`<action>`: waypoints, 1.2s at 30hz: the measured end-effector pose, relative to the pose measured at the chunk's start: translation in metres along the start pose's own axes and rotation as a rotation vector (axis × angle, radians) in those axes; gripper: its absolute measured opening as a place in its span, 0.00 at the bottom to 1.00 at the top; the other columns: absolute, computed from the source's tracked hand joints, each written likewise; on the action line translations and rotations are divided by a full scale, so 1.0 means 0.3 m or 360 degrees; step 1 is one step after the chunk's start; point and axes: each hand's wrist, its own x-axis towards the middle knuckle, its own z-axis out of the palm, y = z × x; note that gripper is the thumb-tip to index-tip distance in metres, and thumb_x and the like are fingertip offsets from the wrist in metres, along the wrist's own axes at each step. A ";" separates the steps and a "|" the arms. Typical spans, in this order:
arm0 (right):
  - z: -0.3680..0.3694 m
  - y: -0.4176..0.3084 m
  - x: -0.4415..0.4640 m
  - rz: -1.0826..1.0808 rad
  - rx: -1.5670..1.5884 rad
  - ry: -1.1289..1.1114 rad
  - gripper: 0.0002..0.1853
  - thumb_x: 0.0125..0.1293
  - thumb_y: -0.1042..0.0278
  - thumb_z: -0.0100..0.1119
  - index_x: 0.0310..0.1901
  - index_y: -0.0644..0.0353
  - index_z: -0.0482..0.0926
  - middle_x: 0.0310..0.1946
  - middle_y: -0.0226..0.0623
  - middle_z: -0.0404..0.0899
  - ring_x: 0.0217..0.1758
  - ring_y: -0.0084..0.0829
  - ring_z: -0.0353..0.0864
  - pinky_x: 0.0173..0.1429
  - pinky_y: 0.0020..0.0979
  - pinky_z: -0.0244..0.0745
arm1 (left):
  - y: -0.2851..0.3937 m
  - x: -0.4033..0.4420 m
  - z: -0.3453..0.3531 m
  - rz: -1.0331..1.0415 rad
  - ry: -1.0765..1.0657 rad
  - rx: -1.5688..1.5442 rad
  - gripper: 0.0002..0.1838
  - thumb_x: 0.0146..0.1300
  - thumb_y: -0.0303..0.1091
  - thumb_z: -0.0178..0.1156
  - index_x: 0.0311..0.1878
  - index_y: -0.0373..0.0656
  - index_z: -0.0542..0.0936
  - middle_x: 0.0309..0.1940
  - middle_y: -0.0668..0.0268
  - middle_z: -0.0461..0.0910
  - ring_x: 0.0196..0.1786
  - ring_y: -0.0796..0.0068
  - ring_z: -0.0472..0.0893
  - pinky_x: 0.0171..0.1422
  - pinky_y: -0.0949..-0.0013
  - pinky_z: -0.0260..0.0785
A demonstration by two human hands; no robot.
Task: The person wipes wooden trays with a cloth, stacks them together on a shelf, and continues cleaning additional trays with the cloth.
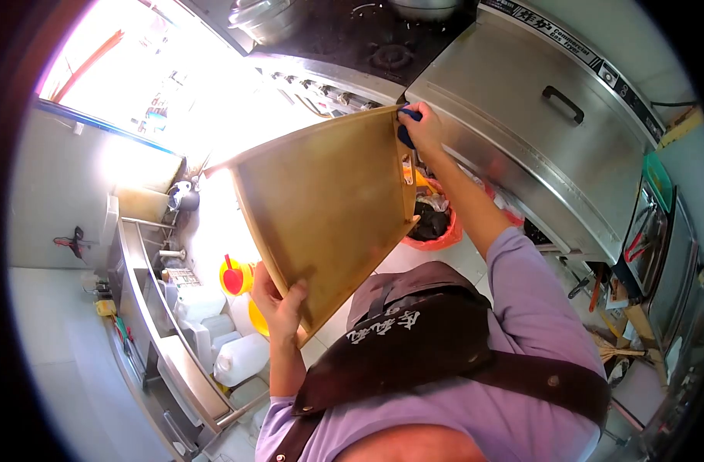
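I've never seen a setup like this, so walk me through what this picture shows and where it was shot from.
There is no machine at work here, just a person's two bare hands. The one picture comes from a camera worn on the head, looking forward and down, so the dark apron at the bottom is the wearer's own.

The left hand grips the near left part of a brown tray, held up at a tilt. The right hand holds a dark blue cloth at its far right corner.

Beyond are a stove with metal pots and a gas fryer. White plastic jugs stand at the lower left.
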 end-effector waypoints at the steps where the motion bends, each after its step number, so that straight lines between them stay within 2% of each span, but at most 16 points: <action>1: 0.017 0.022 0.003 -0.0126 -0.0171 0.0103 0.12 0.54 0.62 0.68 0.38 0.55 0.80 0.33 0.38 0.82 0.39 0.36 0.81 0.46 0.34 0.75 | 0.003 -0.008 -0.005 0.0002 -0.0025 0.0002 0.19 0.47 0.25 0.62 0.45 0.37 0.74 0.34 0.71 0.74 0.33 0.83 0.72 0.37 0.78 0.66; 4: 0.045 0.057 0.031 0.0196 0.0069 -0.0080 0.13 0.52 0.65 0.69 0.38 0.57 0.79 0.32 0.36 0.82 0.36 0.31 0.81 0.42 0.32 0.75 | 0.010 -0.015 -0.002 0.0025 -0.0034 -0.0012 0.20 0.47 0.25 0.62 0.47 0.37 0.74 0.34 0.71 0.74 0.34 0.83 0.72 0.38 0.78 0.66; 7: 0.027 0.046 0.043 0.0238 0.0392 -0.0226 0.10 0.52 0.71 0.69 0.34 0.58 0.77 0.29 0.29 0.80 0.29 0.23 0.78 0.35 0.26 0.74 | 0.027 -0.019 -0.007 -0.0054 -0.0016 -0.0045 0.22 0.46 0.24 0.61 0.49 0.37 0.74 0.36 0.70 0.75 0.35 0.82 0.73 0.39 0.78 0.67; 10: -0.020 0.036 0.067 0.0578 0.0874 -0.0481 0.14 0.50 0.71 0.69 0.39 0.61 0.78 0.32 0.33 0.81 0.30 0.22 0.79 0.35 0.26 0.75 | 0.009 -0.012 -0.027 -0.0157 0.0085 -0.0111 0.23 0.45 0.22 0.59 0.50 0.36 0.74 0.37 0.69 0.76 0.36 0.81 0.75 0.40 0.77 0.68; 11: -0.024 0.079 0.084 0.0626 0.0779 -0.0470 0.14 0.51 0.71 0.68 0.40 0.62 0.78 0.31 0.35 0.81 0.31 0.24 0.79 0.35 0.28 0.75 | -0.001 -0.009 -0.031 -0.0184 0.0088 -0.0124 0.23 0.45 0.21 0.59 0.50 0.36 0.74 0.37 0.69 0.76 0.36 0.81 0.75 0.40 0.77 0.68; 14: -0.017 0.158 0.044 0.0352 0.0376 0.0078 0.15 0.53 0.67 0.68 0.41 0.62 0.79 0.33 0.36 0.82 0.32 0.26 0.80 0.37 0.29 0.75 | -0.022 -0.007 -0.028 -0.0234 0.0096 -0.0169 0.24 0.45 0.21 0.58 0.50 0.36 0.74 0.37 0.69 0.77 0.36 0.81 0.75 0.40 0.78 0.68; 17: -0.027 0.068 -0.007 0.0129 0.0107 0.0073 0.15 0.53 0.62 0.67 0.40 0.60 0.78 0.34 0.40 0.82 0.35 0.35 0.82 0.40 0.34 0.76 | -0.025 -0.015 -0.013 -0.0254 0.0080 -0.0182 0.24 0.44 0.20 0.58 0.50 0.36 0.74 0.37 0.69 0.77 0.36 0.81 0.76 0.40 0.78 0.68; 20: -0.011 0.038 -0.031 -0.0240 -0.0458 0.0159 0.15 0.52 0.59 0.67 0.38 0.57 0.78 0.35 0.43 0.82 0.39 0.43 0.81 0.44 0.40 0.75 | -0.012 -0.003 -0.004 -0.0259 0.0023 -0.0178 0.24 0.44 0.20 0.58 0.50 0.36 0.74 0.38 0.68 0.77 0.37 0.80 0.76 0.40 0.77 0.69; 21: -0.014 0.037 -0.033 -0.0250 -0.0494 0.0141 0.15 0.51 0.59 0.68 0.36 0.56 0.78 0.33 0.44 0.81 0.40 0.48 0.80 0.45 0.43 0.75 | -0.011 0.002 -0.003 -0.0229 0.0013 -0.0171 0.24 0.44 0.20 0.58 0.49 0.36 0.74 0.38 0.68 0.77 0.38 0.80 0.76 0.40 0.77 0.69; 24: -0.035 0.031 -0.022 0.0030 -0.0537 -0.0085 0.17 0.49 0.56 0.68 0.37 0.56 0.77 0.33 0.43 0.82 0.40 0.46 0.81 0.45 0.41 0.75 | -0.001 0.008 0.000 -0.0209 -0.0017 -0.0152 0.24 0.43 0.20 0.58 0.49 0.36 0.74 0.39 0.68 0.77 0.38 0.80 0.76 0.41 0.76 0.70; 27: -0.031 -0.005 -0.004 0.0324 -0.0594 -0.0067 0.20 0.47 0.55 0.68 0.39 0.57 0.77 0.35 0.43 0.83 0.41 0.43 0.82 0.46 0.39 0.76 | -0.002 0.004 -0.003 -0.0161 -0.0050 -0.0143 0.24 0.42 0.21 0.59 0.49 0.36 0.74 0.39 0.68 0.77 0.38 0.80 0.76 0.42 0.76 0.69; 33: -0.035 -0.059 0.008 0.0650 -0.0293 -0.0292 0.20 0.45 0.58 0.67 0.38 0.58 0.77 0.33 0.41 0.83 0.37 0.39 0.83 0.43 0.36 0.76 | -0.008 0.004 -0.006 -0.0210 -0.0003 -0.0174 0.23 0.43 0.21 0.58 0.47 0.37 0.75 0.37 0.69 0.77 0.36 0.81 0.75 0.40 0.78 0.68; 36: -0.022 0.074 -0.014 0.0388 -0.0462 -0.0338 0.18 0.45 0.59 0.66 0.36 0.58 0.77 0.30 0.40 0.82 0.33 0.35 0.82 0.39 0.35 0.76 | -0.008 0.001 0.002 -0.0285 0.0032 -0.0199 0.21 0.44 0.20 0.57 0.47 0.37 0.75 0.36 0.70 0.77 0.36 0.82 0.75 0.39 0.78 0.67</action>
